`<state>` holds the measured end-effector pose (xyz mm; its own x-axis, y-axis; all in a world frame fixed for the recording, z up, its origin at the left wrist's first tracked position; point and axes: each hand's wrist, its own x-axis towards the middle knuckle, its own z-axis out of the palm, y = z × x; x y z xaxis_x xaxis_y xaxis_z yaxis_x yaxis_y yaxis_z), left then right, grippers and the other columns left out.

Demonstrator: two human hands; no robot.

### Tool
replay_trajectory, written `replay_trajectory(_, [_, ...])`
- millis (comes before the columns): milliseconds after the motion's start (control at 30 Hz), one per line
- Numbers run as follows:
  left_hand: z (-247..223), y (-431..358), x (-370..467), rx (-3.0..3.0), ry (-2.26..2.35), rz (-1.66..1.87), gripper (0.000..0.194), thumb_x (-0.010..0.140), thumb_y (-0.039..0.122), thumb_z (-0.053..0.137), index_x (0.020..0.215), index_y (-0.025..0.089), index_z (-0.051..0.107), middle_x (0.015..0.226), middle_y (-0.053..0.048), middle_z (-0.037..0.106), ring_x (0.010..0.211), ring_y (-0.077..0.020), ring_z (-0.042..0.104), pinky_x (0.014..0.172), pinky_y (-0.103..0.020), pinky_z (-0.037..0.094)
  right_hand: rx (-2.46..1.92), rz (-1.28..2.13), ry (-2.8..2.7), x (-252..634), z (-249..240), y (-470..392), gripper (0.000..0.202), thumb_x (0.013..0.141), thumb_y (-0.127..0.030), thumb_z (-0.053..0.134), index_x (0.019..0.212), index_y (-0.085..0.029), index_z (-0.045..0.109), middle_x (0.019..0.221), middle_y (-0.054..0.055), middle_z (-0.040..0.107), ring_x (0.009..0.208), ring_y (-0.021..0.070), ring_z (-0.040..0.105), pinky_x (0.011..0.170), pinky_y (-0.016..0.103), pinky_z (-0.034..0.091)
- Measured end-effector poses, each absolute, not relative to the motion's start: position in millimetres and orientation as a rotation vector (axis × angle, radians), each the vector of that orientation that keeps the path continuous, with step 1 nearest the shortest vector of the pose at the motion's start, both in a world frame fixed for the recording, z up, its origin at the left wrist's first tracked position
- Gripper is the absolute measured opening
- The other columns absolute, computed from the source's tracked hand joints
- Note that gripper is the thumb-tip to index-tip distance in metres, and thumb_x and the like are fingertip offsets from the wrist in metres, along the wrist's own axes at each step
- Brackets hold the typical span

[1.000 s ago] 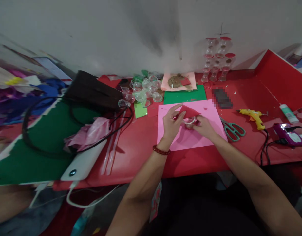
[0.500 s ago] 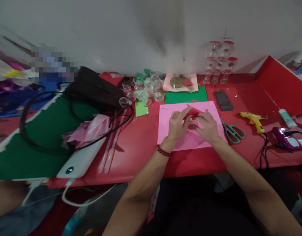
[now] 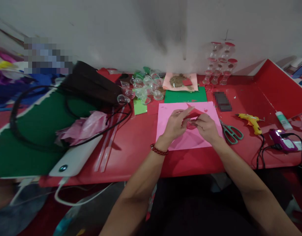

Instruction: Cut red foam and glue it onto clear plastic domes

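Over a pink sheet, my left hand and my right hand are closed on a piece of red paper from its two sides. A small round piece, reddish and seemingly clear plastic, shows between my thumbs below the paper. My fingers cover part of it. Green-handled scissors lie just right of my right hand. Behind the sheet is a green sheet, with a heap of brown grains on pale paper past it.
Clear plastic cups are piled at the back left. A stack of joined cups stands against the wall. A yellow glue gun, a bottle and a purple power strip lie right. Left are a white power bank and black cable.
My hands stay at the red paper, with small finger shifts. The round piece between my thumbs shows more plainly now. The view has turned slightly.
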<state>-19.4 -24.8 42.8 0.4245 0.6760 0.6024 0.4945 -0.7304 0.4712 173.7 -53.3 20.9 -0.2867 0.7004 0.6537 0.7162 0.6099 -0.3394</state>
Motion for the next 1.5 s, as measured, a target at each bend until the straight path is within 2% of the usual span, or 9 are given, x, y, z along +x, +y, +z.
replay_trajectory(200, [42,-28,-17,2.507,1.075,1.353,0.040,0.094,0.020,0.052,0.133,0.027,0.060,0.104,-0.006,0.075,0.100,-0.0216,0.067,0.096,-0.043,0.051,-1.125,0.039,-2.069,176,30,-56,0.030,0.099,-0.022,0.051,0.095,-0.026,0.080,0.086,0.007,0.069,0.086,0.0220,0.063,0.080,0.037,0.054])
replay_trajectory(333, [39,-39,-14,2.540,1.010,1.655,0.010,0.091,0.033,0.063,0.093,0.023,0.066,0.086,-0.006,0.073,0.082,-0.0223,0.066,0.082,-0.042,0.049,-1.276,-0.043,-1.813,176,37,-59,0.024,0.098,-0.027,0.056,0.095,-0.025,0.080,0.083,0.006,0.070,0.079,0.0202,0.065,0.077,0.035,0.055])
replay_trajectory(400, [37,-43,-9,2.592,1.027,1.550,0.017,0.091,0.036,0.064,0.080,0.023,0.063,0.076,-0.005,0.069,0.075,-0.0213,0.063,0.076,-0.040,0.047,-1.316,-0.089,-1.698,176,40,-60,0.023,0.098,-0.030,0.058,0.095,-0.024,0.080,0.082,0.005,0.071,0.077,0.0194,0.066,0.076,0.034,0.055])
replay_trajectory(600, [28,-38,11,2.413,1.339,1.294,0.043,0.083,0.042,0.072,0.117,0.017,0.066,0.117,-0.015,0.071,0.113,-0.0321,0.061,0.097,-0.049,0.046,-1.298,-0.141,-1.636,163,41,-66,0.022,0.097,-0.034,0.060,0.095,-0.026,0.080,0.083,0.005,0.074,0.075,0.0191,0.068,0.076,0.035,0.057])
replay_trajectory(767, [24,-32,10,2.238,1.401,1.230,0.026,0.081,0.021,0.069,0.107,0.020,0.069,0.110,-0.011,0.075,0.111,-0.0301,0.064,0.103,-0.052,0.043,-1.214,-0.060,-1.668,151,34,-70,0.016,0.093,-0.035,0.069,0.091,-0.025,0.081,0.078,0.004,0.074,0.072,0.0185,0.066,0.071,0.034,0.055])
replay_trajectory(867, [28,-32,7,2.253,1.382,1.130,0.024,0.078,0.016,0.069,0.101,0.020,0.068,0.112,-0.010,0.074,0.115,-0.0302,0.064,0.113,-0.056,0.034,-1.251,-0.006,-1.675,152,32,-68,0.013,0.090,-0.033,0.072,0.083,-0.027,0.081,0.071,0.002,0.073,0.069,0.0189,0.064,0.071,0.036,0.053])
replay_trajectory(1000, [33,-35,7,2.244,1.388,1.023,0.025,0.081,0.018,0.068,0.106,0.020,0.065,0.116,-0.009,0.074,0.116,-0.0276,0.065,0.119,-0.056,0.025,-1.221,0.052,-1.691,155,34,-67,0.018,0.094,-0.033,0.067,0.081,-0.028,0.079,0.070,0.000,0.072,0.069,0.0187,0.061,0.071,0.037,0.050])
replay_trajectory(1333, [39,-41,9,2.230,1.391,0.984,0.022,0.086,0.022,0.067,0.107,0.021,0.065,0.115,-0.008,0.075,0.116,-0.0259,0.067,0.122,-0.055,0.022,-1.152,0.041,-1.698,155,34,-65,0.036,0.101,-0.040,0.054,0.074,-0.023,0.071,0.066,0.001,0.067,0.068,0.0182,0.058,0.072,0.036,0.043])
replay_trajectory(1500, [40,-43,9,2.229,1.426,1.011,0.024,0.086,0.022,0.066,0.110,0.022,0.065,0.114,-0.007,0.075,0.116,-0.0263,0.067,0.122,-0.056,0.020,-1.225,0.019,-1.744,158,37,-65,0.038,0.104,-0.041,0.048,0.079,-0.023,0.071,0.073,0.002,0.074,0.074,0.0182,0.063,0.077,0.036,0.042])
